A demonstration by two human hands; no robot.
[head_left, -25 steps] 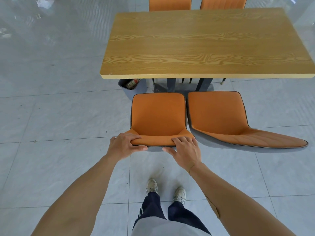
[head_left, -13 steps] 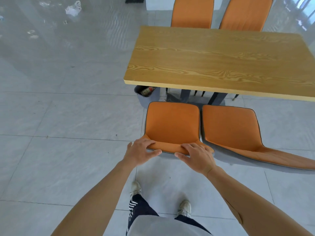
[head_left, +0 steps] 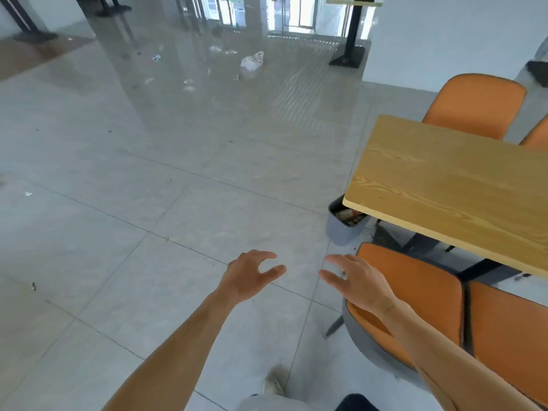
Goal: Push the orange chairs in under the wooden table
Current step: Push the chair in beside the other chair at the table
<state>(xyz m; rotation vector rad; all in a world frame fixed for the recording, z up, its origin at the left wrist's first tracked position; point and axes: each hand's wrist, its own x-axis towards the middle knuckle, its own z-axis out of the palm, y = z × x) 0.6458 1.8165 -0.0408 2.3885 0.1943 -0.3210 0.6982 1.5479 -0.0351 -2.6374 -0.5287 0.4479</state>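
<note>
The wooden table (head_left: 462,185) fills the right side of the head view. Two orange chairs stand at its near edge: the left one (head_left: 421,295) and, touching its right side, a second one (head_left: 510,336). Two more orange chairs sit on the far side, one (head_left: 474,105) in full view and one (head_left: 538,136) cut off by the frame. My left hand (head_left: 249,277) hovers over bare floor with fingers spread, holding nothing. My right hand (head_left: 355,281) hangs open just left of the near-left chair, apart from it.
A grey waste bin (head_left: 341,229) with rubbish stands under the table's near-left corner. Litter and a white plastic bag (head_left: 252,60) lie on the glossy tiled floor farther off. A black table pedestal (head_left: 347,59) stands at the back. My shoe (head_left: 274,384) shows below.
Both hands have let go of the near-left chair's backrest and lifted off, open. The view has swung left, so the table and chairs now sit at the right.
</note>
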